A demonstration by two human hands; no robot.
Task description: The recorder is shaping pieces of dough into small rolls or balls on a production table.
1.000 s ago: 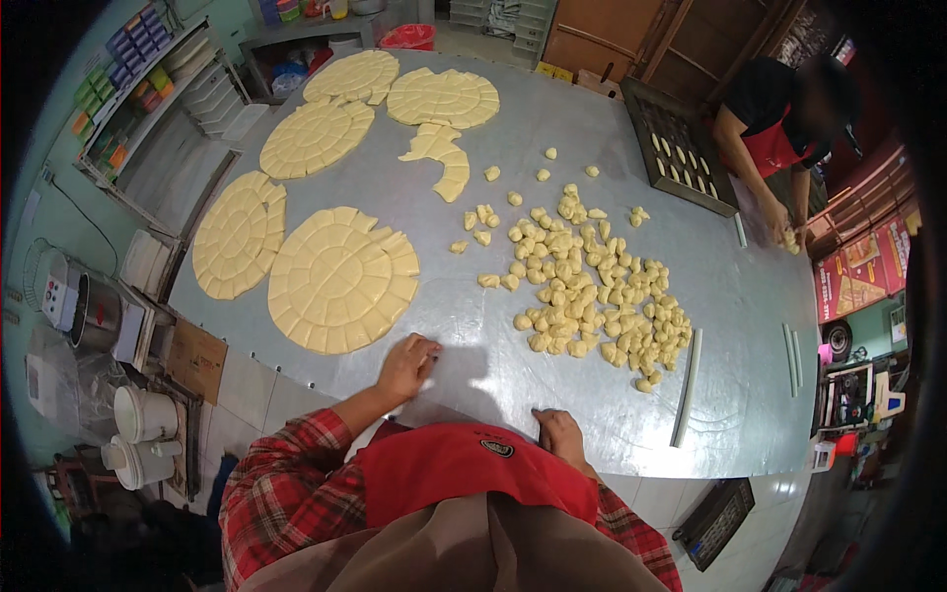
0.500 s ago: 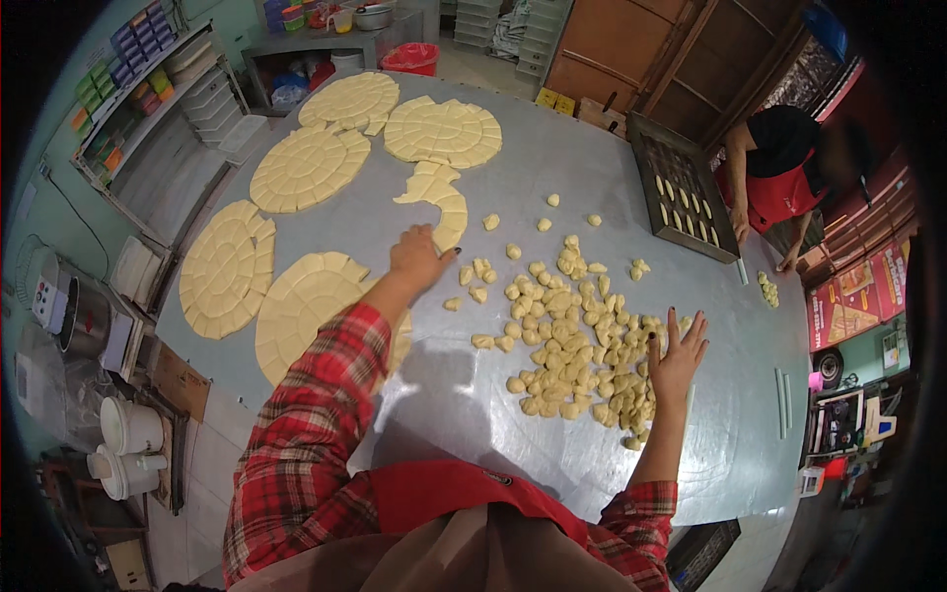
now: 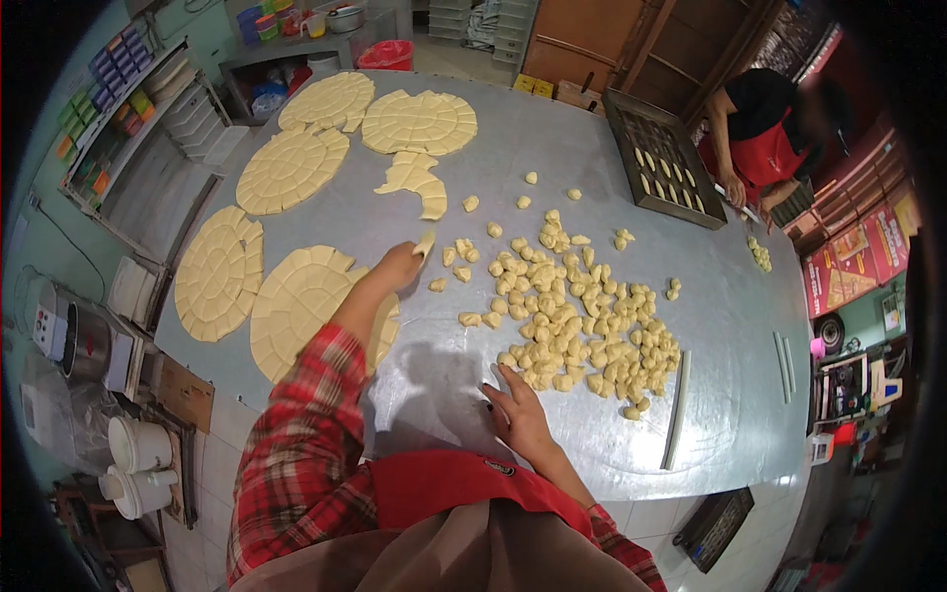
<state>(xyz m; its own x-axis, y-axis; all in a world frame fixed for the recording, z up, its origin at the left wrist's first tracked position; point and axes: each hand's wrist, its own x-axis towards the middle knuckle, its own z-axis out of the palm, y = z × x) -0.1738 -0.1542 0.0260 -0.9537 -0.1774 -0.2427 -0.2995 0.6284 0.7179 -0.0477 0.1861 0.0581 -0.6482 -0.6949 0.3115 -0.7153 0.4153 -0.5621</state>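
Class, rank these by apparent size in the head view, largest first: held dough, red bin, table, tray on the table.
1. Table
2. Tray
3. Red bin
4. Held dough, partly hidden

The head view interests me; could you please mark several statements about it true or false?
1. The left hand grasps a dough piece. True.
2. The dough lumps lie right of the scored dough rounds. True.
3. The right hand is over the dough rounds. False: it is close to the dough lumps.
4. The dark tray holds ball-shaped pieces. False: its pale pieces are slender.
5. A red bin stands beyond the table. True.
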